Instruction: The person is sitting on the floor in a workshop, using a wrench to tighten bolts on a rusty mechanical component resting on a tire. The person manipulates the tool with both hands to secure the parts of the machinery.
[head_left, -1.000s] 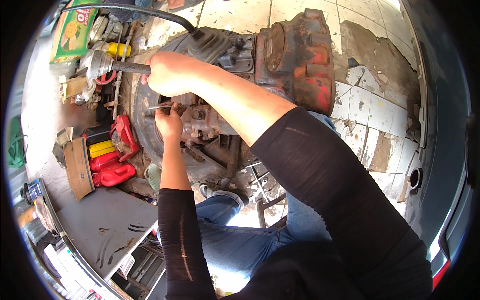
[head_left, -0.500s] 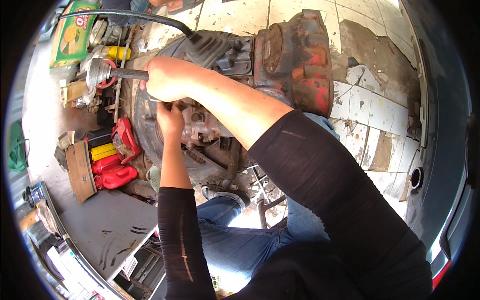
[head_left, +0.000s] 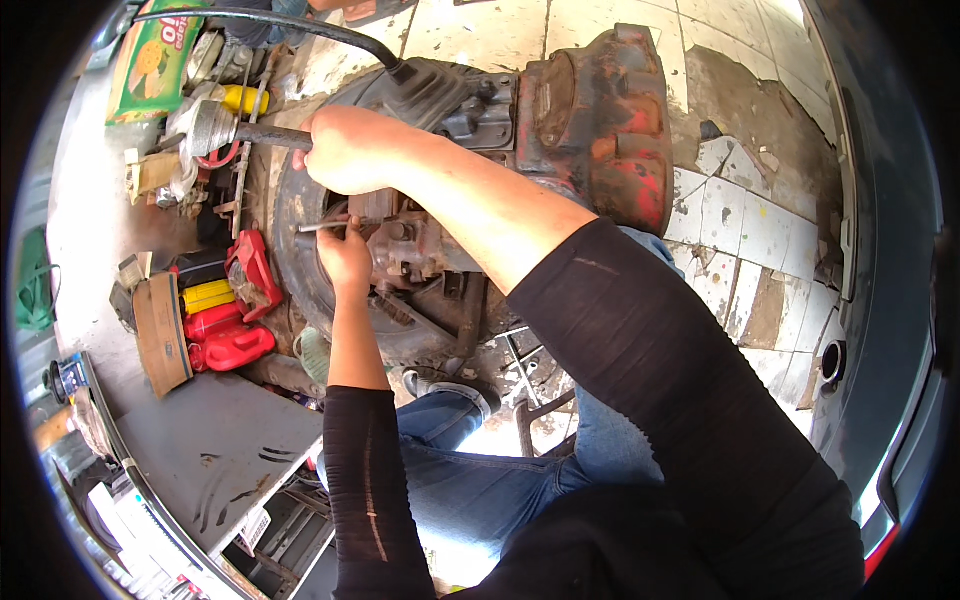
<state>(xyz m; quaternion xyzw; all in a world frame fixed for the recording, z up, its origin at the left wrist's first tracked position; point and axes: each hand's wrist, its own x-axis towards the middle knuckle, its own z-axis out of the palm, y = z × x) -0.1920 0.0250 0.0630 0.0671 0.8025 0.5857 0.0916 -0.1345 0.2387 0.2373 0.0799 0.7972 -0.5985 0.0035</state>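
Observation:
My right hand [head_left: 355,150] is closed around the handle of a hammer [head_left: 212,131], its thick grey head out to the left. Just below it, my left hand [head_left: 346,258] pinches a short, thin metal rod [head_left: 322,227], whose left end sticks out past the fingers. Both hands are over a greasy gearbox [head_left: 405,245] resting on a black tyre [head_left: 300,265]. A long bent gear lever [head_left: 290,32] rises from a dark rubber boot [head_left: 428,92] on top. The rod's other end is hidden by my fingers, and my right forearm covers part of the gearbox.
The rusty red bell-shaped housing [head_left: 615,130] extends right. Red plastic bottles [head_left: 238,347], a cardboard box [head_left: 160,335] and a green bag [head_left: 155,65] lie left. A grey metal surface [head_left: 225,445] is at lower left. Broken floor tiles [head_left: 715,215] spread right, beside a dark vehicle body [head_left: 885,300].
My left hand has moved down, away from my right hand, and more of the rod shows. The hammer stays in my right hand; the whole view has shifted slightly.

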